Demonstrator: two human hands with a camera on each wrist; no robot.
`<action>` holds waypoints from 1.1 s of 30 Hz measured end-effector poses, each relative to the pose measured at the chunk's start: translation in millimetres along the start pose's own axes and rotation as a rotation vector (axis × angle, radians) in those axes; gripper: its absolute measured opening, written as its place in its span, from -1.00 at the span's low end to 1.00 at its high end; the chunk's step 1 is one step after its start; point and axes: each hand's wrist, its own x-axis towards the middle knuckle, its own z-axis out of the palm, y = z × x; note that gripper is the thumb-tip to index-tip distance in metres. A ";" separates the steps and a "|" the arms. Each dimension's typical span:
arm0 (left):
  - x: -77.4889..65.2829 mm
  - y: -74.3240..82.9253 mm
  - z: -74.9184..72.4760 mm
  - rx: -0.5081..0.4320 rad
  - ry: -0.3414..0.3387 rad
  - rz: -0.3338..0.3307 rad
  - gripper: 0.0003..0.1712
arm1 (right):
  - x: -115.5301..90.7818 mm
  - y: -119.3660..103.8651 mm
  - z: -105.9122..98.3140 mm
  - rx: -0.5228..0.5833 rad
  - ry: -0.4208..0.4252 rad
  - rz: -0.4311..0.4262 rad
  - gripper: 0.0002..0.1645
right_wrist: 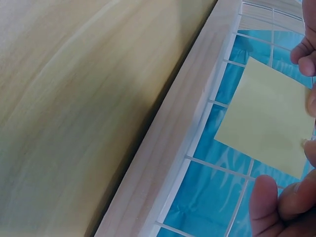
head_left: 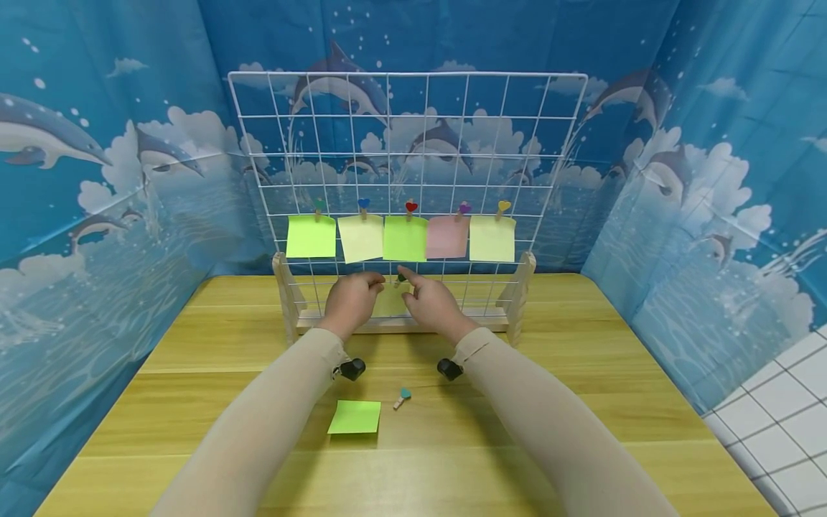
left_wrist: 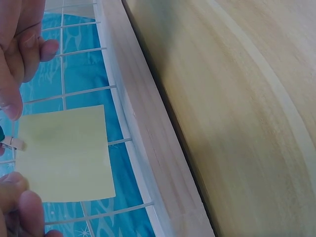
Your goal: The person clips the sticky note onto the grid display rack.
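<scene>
A pale yellow sticky note [head_left: 390, 304] lies against the lower part of a white wire grid [head_left: 426, 155]. A small wooden clip [left_wrist: 14, 142] with a dark green head stands at the note's top edge. My left hand [head_left: 352, 300] pinches the note's upper left corner between thumb and finger. My right hand [head_left: 436, 307] is at the upper right side, its index finger stretched to the clip's head and its thumb lower, near the note. In the right wrist view the note [right_wrist: 266, 113] shows between both hands, and the clip is mostly hidden.
Several sticky notes, one of them pink [head_left: 447, 238], hang in a row above under heart-headed clips. A wooden stand [head_left: 513, 298] carries the grid. On the table [head_left: 581, 402] lie a green sticky note [head_left: 354, 417] and a teal-headed clip [head_left: 402, 398].
</scene>
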 end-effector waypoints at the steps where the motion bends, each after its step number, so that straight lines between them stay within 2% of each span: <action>1: 0.2 -0.2 0.3 -0.002 0.001 -0.002 -0.65 | 0.4 -0.2 -0.2 -0.007 -0.002 0.003 -0.29; 21: -2.7 -3.4 2.6 -0.027 -0.005 0.007 -0.66 | 1.8 -6.8 -2.5 -0.008 -0.055 0.005 -0.29; 33: -8.6 2.9 -4.7 -0.011 -0.088 -0.019 -0.57 | 1.1 -7.0 -5.8 -0.032 -0.079 0.008 -0.28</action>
